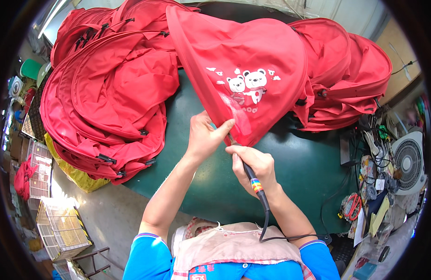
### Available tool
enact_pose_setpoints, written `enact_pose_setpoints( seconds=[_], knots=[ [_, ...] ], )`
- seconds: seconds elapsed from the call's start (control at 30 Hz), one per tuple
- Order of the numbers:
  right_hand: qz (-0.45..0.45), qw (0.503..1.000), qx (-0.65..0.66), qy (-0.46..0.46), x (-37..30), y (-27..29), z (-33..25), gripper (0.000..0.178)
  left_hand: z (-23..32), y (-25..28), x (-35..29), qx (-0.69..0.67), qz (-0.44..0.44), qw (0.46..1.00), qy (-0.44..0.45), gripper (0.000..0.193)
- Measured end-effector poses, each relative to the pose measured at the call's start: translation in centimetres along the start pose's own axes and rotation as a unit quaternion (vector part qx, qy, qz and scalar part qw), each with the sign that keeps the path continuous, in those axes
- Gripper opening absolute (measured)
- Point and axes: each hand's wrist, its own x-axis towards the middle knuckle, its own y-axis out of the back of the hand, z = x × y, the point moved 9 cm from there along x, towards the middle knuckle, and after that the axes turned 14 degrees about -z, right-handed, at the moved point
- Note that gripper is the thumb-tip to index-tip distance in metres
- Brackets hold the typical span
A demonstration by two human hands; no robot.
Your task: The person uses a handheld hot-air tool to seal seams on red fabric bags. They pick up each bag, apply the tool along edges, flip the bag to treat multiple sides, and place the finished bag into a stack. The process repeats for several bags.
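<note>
A red fabric canopy (271, 51) with two white printed bears is spread over the table, its lower corner toward me. My left hand (204, 133) pinches the canopy's edge near that corner, thumb pointing right. Closed around a corded soldering iron (251, 173) is my right hand (257, 163). The iron has a black handle with a rainbow-coloured band, and its metal end points up at the canopy's edge, close to my left thumb. Exactly where the tip touches is hidden by my fingers and the cloth.
Red canopies with black clips are piled at the left (108, 93) and right (350, 79) of the green table (201, 186). The iron's black cord (266, 219) drops across my apron. A grey fan (408, 161) and red-handled scissors (353, 206) lie at right. Wire crates (61, 228) stand on the floor at left.
</note>
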Motion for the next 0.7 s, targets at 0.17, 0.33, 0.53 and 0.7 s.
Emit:
enact_pose_setpoints(
  seconds=[0.17, 0.33, 0.53, 0.7],
  knots=[
    [-0.077, 0.936, 0.278, -0.202, -1.4, 2.1, 3.9, 0.027, 1.1, 2.2, 0.1, 0.050, -0.024, 0.997, 0.054, 0.025],
    [0.165, 0.931, 0.278, -0.172, -6.4, 12.3, 5.2, 0.035, 5.9, 2.3, 1.4, 0.467, 0.066, 0.881, 0.044, 0.020],
    [0.289, 0.907, 0.259, -0.165, -12.0, 15.8, 6.9, 0.034, -0.9, -12.1, 4.6, 0.449, -0.117, 0.883, 0.068, 0.034],
    [0.319, 0.897, 0.251, -0.177, -14.1, 16.7, 7.5, 0.033, 10.1, -7.7, 10.3, 0.220, 0.184, 0.924, -0.253, 0.025]
  ],
)
